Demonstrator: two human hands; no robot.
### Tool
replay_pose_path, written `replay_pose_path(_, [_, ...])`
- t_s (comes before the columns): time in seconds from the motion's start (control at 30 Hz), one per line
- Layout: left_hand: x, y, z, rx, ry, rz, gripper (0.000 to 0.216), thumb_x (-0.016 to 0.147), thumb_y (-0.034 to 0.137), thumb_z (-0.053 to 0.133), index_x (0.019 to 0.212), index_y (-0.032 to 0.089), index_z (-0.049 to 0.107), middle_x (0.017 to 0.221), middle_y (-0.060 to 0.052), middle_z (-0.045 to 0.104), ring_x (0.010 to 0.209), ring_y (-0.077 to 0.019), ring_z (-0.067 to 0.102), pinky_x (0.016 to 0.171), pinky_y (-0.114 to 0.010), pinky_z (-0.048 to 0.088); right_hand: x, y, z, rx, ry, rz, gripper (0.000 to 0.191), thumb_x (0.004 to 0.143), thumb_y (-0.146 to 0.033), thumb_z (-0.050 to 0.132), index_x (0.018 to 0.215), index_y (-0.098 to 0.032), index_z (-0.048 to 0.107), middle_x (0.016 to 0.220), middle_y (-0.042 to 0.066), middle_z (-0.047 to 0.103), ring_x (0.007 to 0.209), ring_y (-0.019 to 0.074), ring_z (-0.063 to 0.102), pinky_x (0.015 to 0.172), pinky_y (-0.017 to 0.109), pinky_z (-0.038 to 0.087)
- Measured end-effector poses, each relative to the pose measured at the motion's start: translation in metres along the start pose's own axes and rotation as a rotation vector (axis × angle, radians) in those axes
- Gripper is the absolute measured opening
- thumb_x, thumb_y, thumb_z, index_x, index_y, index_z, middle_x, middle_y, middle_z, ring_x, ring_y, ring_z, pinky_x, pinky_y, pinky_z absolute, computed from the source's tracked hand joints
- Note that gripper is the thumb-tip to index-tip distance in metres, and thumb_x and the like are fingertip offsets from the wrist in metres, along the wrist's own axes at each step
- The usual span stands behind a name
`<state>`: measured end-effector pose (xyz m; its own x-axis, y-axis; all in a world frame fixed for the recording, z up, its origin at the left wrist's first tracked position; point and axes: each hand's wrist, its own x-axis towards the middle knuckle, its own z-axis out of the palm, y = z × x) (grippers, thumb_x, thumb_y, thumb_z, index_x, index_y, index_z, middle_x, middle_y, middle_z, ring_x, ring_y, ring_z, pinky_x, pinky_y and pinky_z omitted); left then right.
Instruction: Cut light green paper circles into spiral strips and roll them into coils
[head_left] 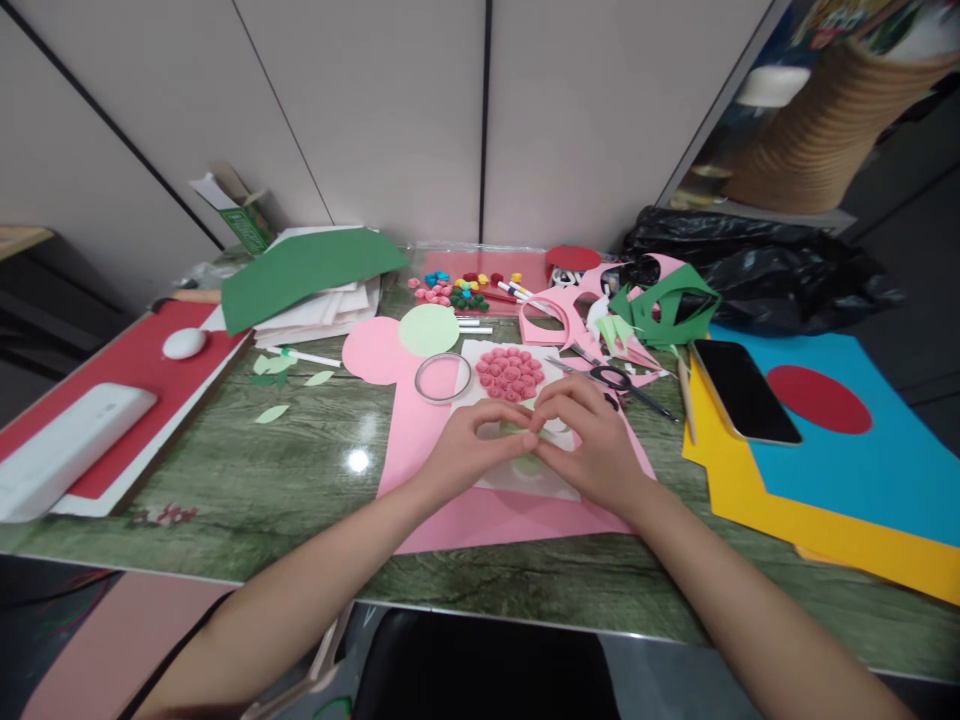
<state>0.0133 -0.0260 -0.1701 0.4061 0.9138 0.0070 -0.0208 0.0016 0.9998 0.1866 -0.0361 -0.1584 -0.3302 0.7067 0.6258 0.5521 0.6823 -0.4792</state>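
My left hand [469,448] and my right hand [589,440] meet fingertip to fingertip over a white card [551,482] that lies on a pink paper sheet [420,450]. Both hands are curled in a pinch around a small pale green paper piece [527,464], most of it hidden by the fingers. Just beyond my fingers, a cluster of pink rolled paper rosettes [510,372] sits on the card. A clear tape ring [442,378] lies to the left of the rosettes.
Scissors [611,378] lie right of the card, with pink and green paper scraps [660,305] behind. A phone [744,388] rests on yellow and blue sheets [862,460] at right. Left are a green sheet on white papers [307,270], a white mouse [184,343] and a white case [67,445].
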Motion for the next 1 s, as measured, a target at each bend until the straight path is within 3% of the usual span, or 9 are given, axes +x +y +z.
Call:
replay_pose_path(0.27, [0.0013,0.005,-0.0019,-0.102,0.027,-0.048,0.011,0.073,0.028,0.07,0.072,0.017,0.066,0.082,-0.003,0.066,0.082,-0.0176,0.058,0.076,-0.028,0.042,-0.0021,0.0037,-0.0008,-0.093,0.033,-0.089,0.012,0.084,-0.017,0.064,0.09,-0.026,0.067,0.086,0.004,0.061,0.08,0.0205,0.057,0.074,0.04,0.044])
replay_pose_path(0.53, [0.0023,0.0065,-0.0021,-0.012,-0.003,-0.019,0.012,0.074,0.028,0.067,0.074,0.016,0.064,0.074,0.0,0.06,0.078,-0.016,0.054,0.075,-0.028,0.039,-0.0024,0.0067,0.0028,0.051,-0.087,-0.083,0.026,0.091,-0.014,0.053,0.108,-0.03,0.066,0.099,0.005,0.061,0.095,0.0205,0.057,0.081,0.039,0.046])
replay_pose_path(1.0, [-0.0005,0.0013,-0.0017,0.155,-0.022,0.056,0.02,0.074,0.035,0.072,0.086,0.019,0.068,0.096,-0.006,0.068,0.096,-0.0217,0.059,0.089,-0.035,0.04,0.0005,0.0023,-0.0023,0.027,0.022,-0.027,0.012,0.079,-0.011,0.068,0.077,-0.022,0.063,0.09,0.004,0.058,0.088,0.0215,0.057,0.078,0.04,0.045])
